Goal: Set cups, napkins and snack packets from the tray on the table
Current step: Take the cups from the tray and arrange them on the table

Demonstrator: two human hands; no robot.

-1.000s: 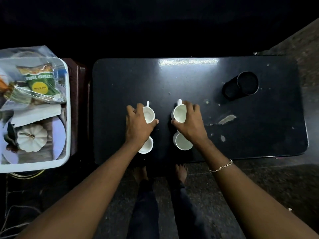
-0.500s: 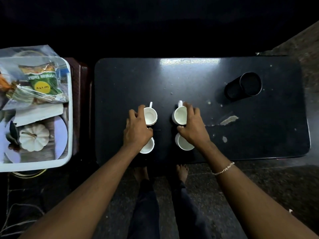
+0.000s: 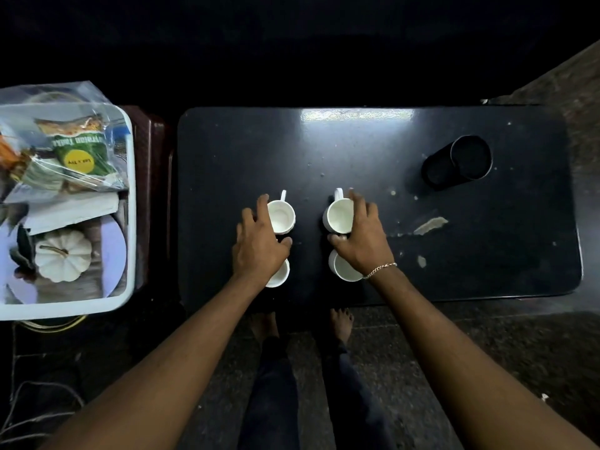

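Note:
Several white cups stand upright on the black table (image 3: 373, 151). My left hand (image 3: 258, 246) grips the far left cup (image 3: 281, 216) by its side, thumb under its near wall; a near left cup (image 3: 278, 277) shows partly beneath my wrist. My right hand (image 3: 362, 237) grips the far right cup (image 3: 337, 216), thumb at its near side; the near right cup (image 3: 344, 269) sits partly under that wrist. The white tray (image 3: 130, 203) at left holds a green snack packet (image 3: 78, 154) in clear plastic and white napkins (image 3: 71, 211).
A black cylindrical holder (image 3: 457, 162) lies on its side at the table's far right. Chipped patches mark the tabletop right of my right hand. A white pumpkin ornament (image 3: 63, 254) lies in the tray. Cables run on the floor at lower left; my feet stand under the table's near edge.
Both hands shifted slightly away from me along the far cups, and the far cups now stand a little farther from the near ones. The tray's contents are unchanged.

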